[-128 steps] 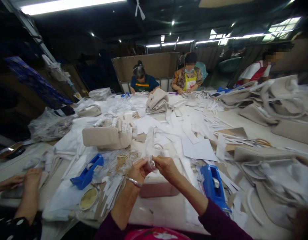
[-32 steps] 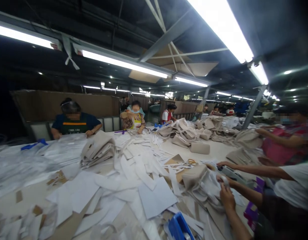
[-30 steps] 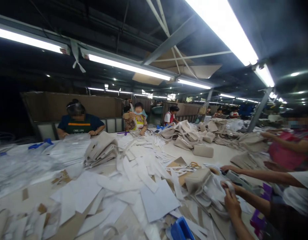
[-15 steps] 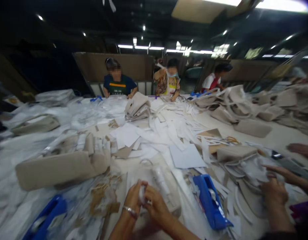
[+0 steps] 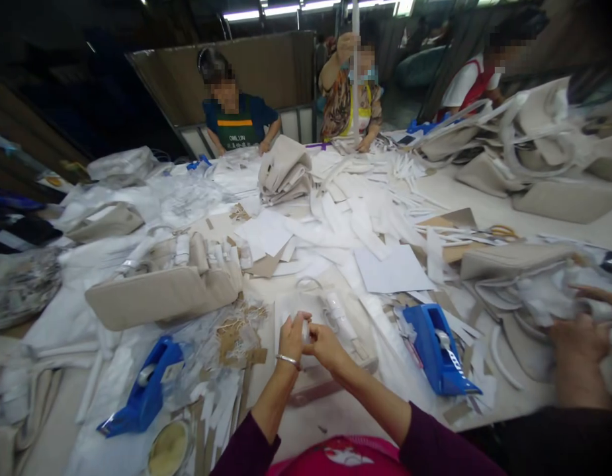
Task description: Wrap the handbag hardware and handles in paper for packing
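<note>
Just in front of me lies a beige handbag (image 5: 368, 362), with a white-wrapped strap (image 5: 339, 314) on its top. Over its near left part, my left hand (image 5: 290, 338) has its fingers closed around a small white wrapped piece (image 5: 306, 329). From the other side, my right hand (image 5: 328, 349) pinches the same piece. Whether this piece is part of the bag's handle I cannot tell. A blue tape dispenser (image 5: 437, 354) stands to the right of my hands, and a second blue tape dispenser (image 5: 147, 387) is at the left.
Stuffed beige bags (image 5: 157, 301) lie at left; more bags (image 5: 564, 192) are heaped far right. White card (image 5: 392, 268) and paper strips cover the middle. Scissors (image 5: 503, 231) lie at right. A co-worker's hands (image 5: 581, 337) handle a bag there. Several people sit opposite.
My view has tilted down, bringing my sleeves into sight. Both my hands stay together on the white piece. A person opposite has raised a hand holding a long white strip.
</note>
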Motion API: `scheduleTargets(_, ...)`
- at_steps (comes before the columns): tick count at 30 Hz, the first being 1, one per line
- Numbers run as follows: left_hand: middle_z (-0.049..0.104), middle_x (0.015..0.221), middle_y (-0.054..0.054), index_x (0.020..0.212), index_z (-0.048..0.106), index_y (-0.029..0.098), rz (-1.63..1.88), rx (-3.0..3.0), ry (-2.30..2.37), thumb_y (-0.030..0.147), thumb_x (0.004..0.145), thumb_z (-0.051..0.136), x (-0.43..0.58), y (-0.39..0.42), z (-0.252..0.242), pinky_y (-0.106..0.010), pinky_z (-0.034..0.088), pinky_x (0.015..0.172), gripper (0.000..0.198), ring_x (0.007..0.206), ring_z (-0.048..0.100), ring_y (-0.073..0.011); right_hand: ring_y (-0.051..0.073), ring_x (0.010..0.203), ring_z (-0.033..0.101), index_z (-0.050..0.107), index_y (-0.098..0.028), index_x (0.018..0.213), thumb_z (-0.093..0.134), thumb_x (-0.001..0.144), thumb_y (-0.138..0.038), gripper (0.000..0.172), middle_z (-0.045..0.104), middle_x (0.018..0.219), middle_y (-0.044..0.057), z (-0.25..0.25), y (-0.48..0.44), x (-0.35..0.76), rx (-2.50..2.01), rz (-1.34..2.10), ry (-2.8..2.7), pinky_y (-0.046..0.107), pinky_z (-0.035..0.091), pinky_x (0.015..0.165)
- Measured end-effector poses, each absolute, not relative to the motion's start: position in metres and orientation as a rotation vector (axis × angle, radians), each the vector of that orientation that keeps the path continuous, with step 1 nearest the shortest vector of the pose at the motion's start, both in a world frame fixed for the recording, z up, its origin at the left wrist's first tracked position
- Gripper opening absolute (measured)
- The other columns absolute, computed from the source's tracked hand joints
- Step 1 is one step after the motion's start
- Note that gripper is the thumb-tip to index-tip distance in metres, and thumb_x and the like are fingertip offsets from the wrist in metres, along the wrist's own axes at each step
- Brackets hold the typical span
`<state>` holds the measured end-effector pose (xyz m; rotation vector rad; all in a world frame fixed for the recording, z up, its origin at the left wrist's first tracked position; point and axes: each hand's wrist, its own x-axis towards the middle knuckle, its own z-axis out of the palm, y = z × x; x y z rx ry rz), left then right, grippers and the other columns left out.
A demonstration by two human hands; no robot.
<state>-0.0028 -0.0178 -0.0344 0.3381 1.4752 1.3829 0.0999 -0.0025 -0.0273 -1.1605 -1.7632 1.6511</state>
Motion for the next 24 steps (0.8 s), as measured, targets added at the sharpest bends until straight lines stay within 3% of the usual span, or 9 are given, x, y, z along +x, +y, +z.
scheduleTargets(2,0.062,0.069,-0.004,0.082,0.063,0.012,1.348,0.297,1.380,0.064,0.065,0.061,-0.006,-0.011,-0.037,-0.023,0.044,0.053,0.055,0.057,0.056,-0.0128,0.012,0.060,0.042,0.046,-0.018,0.061,0.055,0.063,-0.014,0.009,0.045,0.064,-0.003,-0.033,0.003,0.098,-1.138,1.648,-1.737,0.023,0.034,0.057)
scheduleTargets(7,0.060,0.064,-0.005,0.076,0.061,0.010,1.250,0.172,1.289,0.060,0.066,0.063,-0.018,0.004,-0.047,-0.024,0.043,0.050,0.051,0.054,0.055,-0.0131,0.016,0.082,0.048,0.046,-0.018,0.062,0.049,0.060,-0.007,0.012,0.051,0.079,0.001,-0.045,0.012,0.098,-0.904,1.312,-1.951,0.026,0.037,0.073)
scheduleTargets(13,0.059,0.058,-0.001,0.078,0.062,0.012,1.360,0.283,1.443,0.060,0.064,0.065,-0.022,0.012,-0.069,-0.022,0.040,0.046,0.050,0.049,0.052,-0.0111,0.014,0.064,0.045,0.045,-0.019,0.063,0.051,0.060,-0.011,0.010,0.046,0.065,-0.002,-0.056,0.020,0.081,-1.177,1.619,-1.748,0.023,0.035,0.058)
scheduleTargets(18,0.060,0.060,-0.004,0.076,0.062,0.011,1.196,0.135,1.300,0.053,0.071,0.063,-0.033,0.023,-0.071,-0.025,0.042,0.047,0.042,0.049,0.054,-0.0128,0.017,0.082,0.048,0.047,-0.018,0.063,0.046,0.058,-0.006,0.014,0.052,0.080,0.002,-0.058,0.024,0.083,-0.911,1.345,-1.882,0.027,0.037,0.074)
scheduleTargets(24,0.056,0.052,0.001,0.075,0.062,0.012,1.276,0.260,1.487,0.051,0.069,0.066,-0.027,0.029,-0.080,-0.021,0.038,0.044,0.039,0.043,0.050,-0.0103,0.014,0.064,0.047,0.052,-0.017,0.067,0.052,0.058,-0.010,0.011,0.052,0.065,-0.002,-0.063,0.029,0.075,-1.180,1.876,-1.510,0.024,0.039,0.062)
